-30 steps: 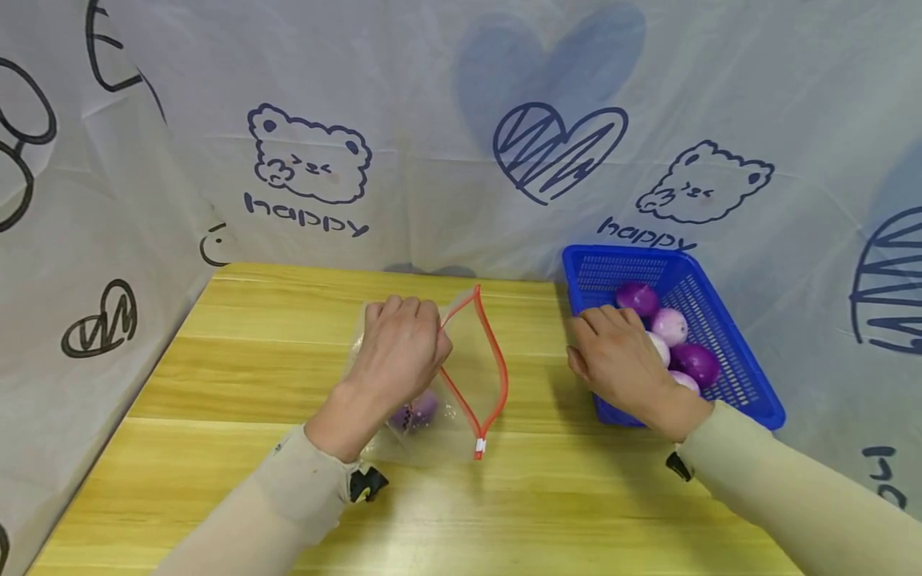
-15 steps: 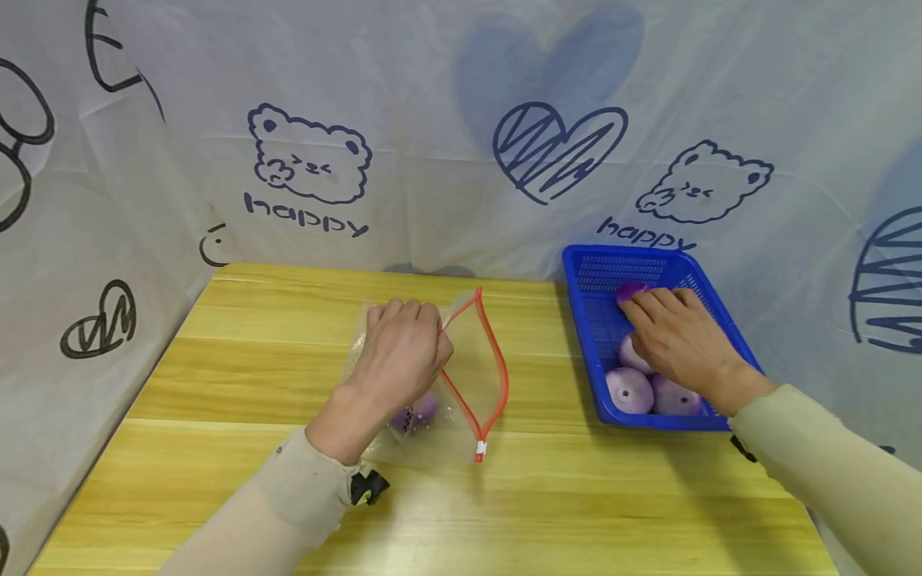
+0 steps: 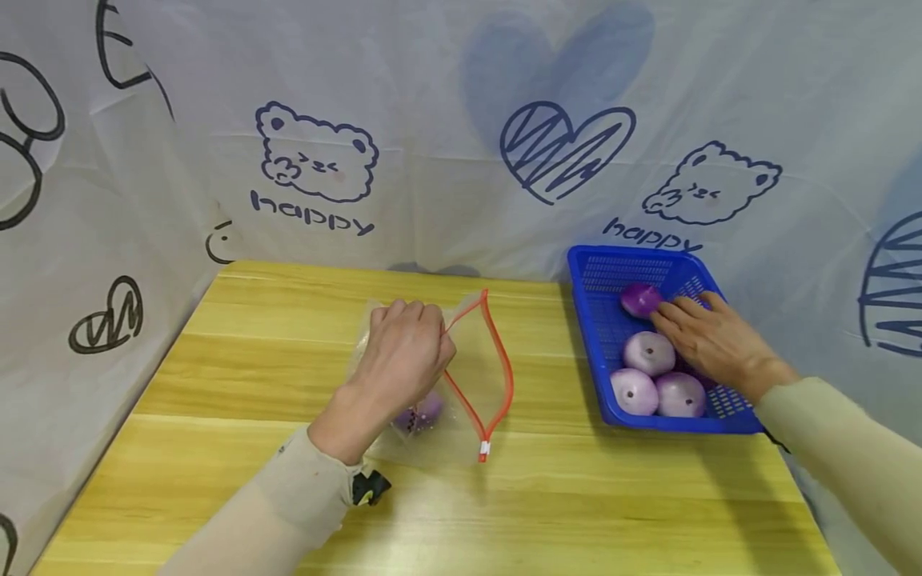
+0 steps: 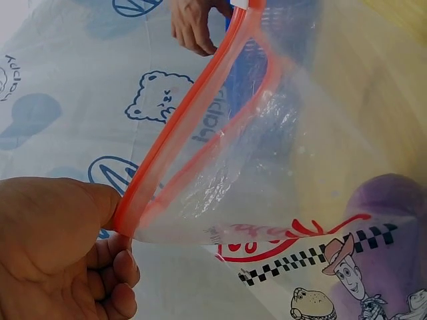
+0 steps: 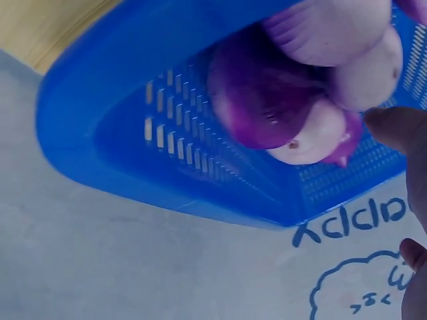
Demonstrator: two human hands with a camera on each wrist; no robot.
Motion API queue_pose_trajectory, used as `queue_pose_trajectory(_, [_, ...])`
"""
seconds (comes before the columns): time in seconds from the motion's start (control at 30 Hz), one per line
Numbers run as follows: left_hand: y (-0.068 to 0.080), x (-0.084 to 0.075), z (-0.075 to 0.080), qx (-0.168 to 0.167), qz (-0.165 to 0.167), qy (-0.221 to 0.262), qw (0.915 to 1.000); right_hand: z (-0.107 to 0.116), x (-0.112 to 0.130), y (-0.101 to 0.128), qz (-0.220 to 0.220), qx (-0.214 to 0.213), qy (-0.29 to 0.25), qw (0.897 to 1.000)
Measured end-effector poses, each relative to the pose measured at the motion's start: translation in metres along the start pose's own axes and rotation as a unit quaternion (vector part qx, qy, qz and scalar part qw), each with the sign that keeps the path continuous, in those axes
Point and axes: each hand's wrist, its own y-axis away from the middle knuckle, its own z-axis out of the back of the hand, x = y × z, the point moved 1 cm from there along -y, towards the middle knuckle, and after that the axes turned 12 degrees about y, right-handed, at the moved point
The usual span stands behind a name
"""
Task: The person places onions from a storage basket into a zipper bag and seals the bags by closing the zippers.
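Note:
My left hand (image 3: 403, 352) pinches the red-edged mouth of a clear zip bag (image 3: 471, 372), with the thumb and curled fingers (image 4: 117, 257) on its rim in the left wrist view. The mouth gapes toward the right. Inside the bag lies a purple onion (image 4: 387, 197), partly behind printed cartoon figures. My right hand (image 3: 720, 340) reaches into the right side of a blue basket (image 3: 587, 336), its fingers loosely bent among the onions. A dark purple onion (image 3: 641, 300) and several pale ones (image 3: 650, 353) lie there. In the right wrist view, a fingertip comes close to a pale onion (image 5: 370, 73).
The basket stands at the back right of the wooden table (image 3: 288, 496). A white cloth with drawn bears and hearts (image 3: 439, 176) hangs behind and at the sides. A white slider (image 3: 484, 449) sits at the near end of the bag's zip.
My right hand has moved right from the basket's near left rim to its right side, uncovering pale onions. My left hand keeps its hold on the bag. The head view has shifted slightly.

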Motion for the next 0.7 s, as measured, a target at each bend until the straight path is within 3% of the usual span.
queue_pose_trajectory(0.17, [0.0, -0.001, 0.0, 0.002, 0.0, 0.001, 1.0, -0.005, 0.002, -0.001, 0.02, 0.055, 0.001, 0.998])
queue_pose_trajectory(0.33, [0.0, -0.003, 0.001, 0.006, 0.002, 0.003, 1.0, -0.008, 0.007, -0.006, 0.036, 0.082, 0.0, 0.996])
queue_pose_trajectory(0.53, [0.0, -0.003, 0.0, 0.012, 0.004, 0.004, 0.9999, -0.014, 0.011, -0.01, 0.037, 0.072, 0.001, 0.997])
queue_pose_trajectory(0.7, [0.0, -0.003, -0.001, 0.021, 0.009, 0.004, 0.9997, -0.018, 0.013, -0.01, 0.044, 0.039, 0.0, 0.998])
